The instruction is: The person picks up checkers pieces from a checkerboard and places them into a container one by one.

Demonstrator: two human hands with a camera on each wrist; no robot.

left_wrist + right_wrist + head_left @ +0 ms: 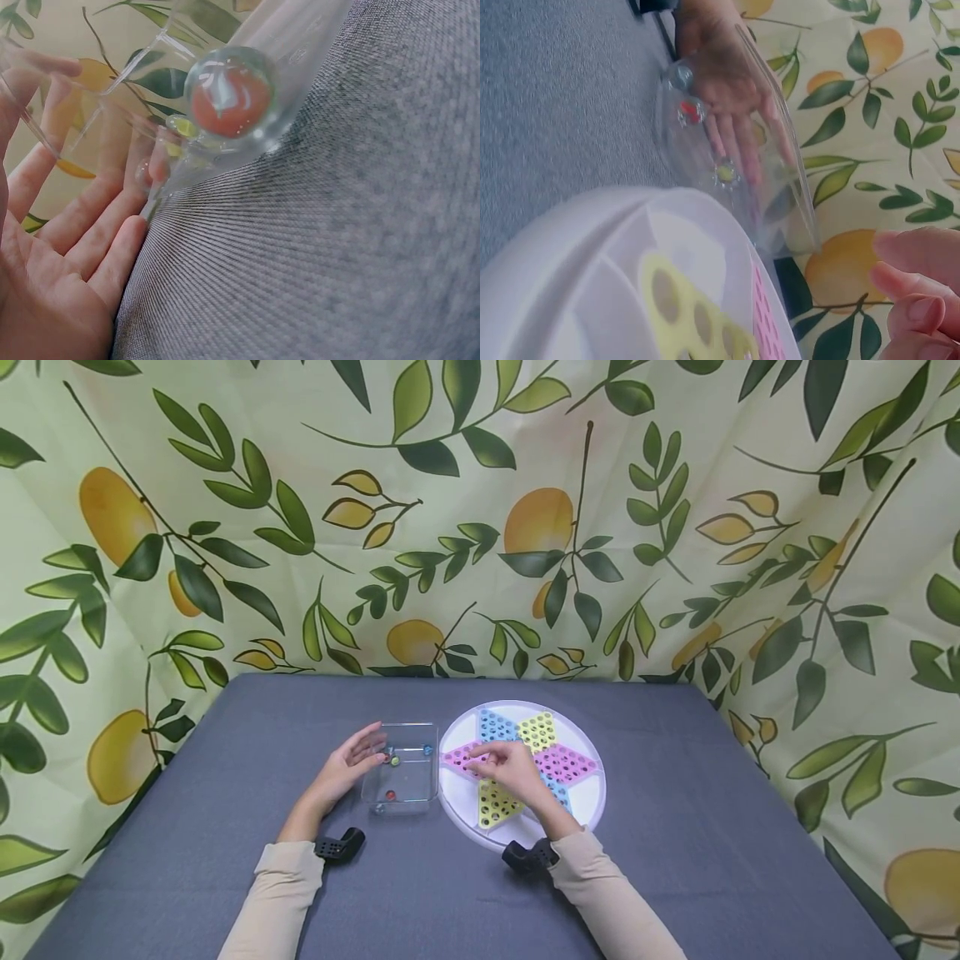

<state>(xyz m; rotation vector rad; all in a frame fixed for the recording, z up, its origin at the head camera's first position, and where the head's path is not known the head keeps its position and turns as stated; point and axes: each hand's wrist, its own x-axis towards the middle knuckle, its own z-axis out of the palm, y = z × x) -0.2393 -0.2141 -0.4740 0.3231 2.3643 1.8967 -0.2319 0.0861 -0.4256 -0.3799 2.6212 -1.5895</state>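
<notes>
My left hand (345,770) is at the left side of a clear plastic box (414,779), its fingers nearly straight against the wall. Inside lie several glass marbles, among them a red one (391,795), a yellow-green one (394,761) and a blue one (427,749). The red marble (231,94) looms large in the left wrist view. My right hand (516,770) hovers over the round white Chinese checkers board (588,797), fingertips above the left pink triangle (455,758). Its fingers (922,259) are loosely bent, with no marble showing between them.
The board's star has pink, blue and yellow triangles full of holes; the yellow triangle (497,806) lies nearest me. Box and board stand side by side on a grey cloth-covered table (712,835). A leaf-and-fruit patterned curtain (465,568) hangs behind the table.
</notes>
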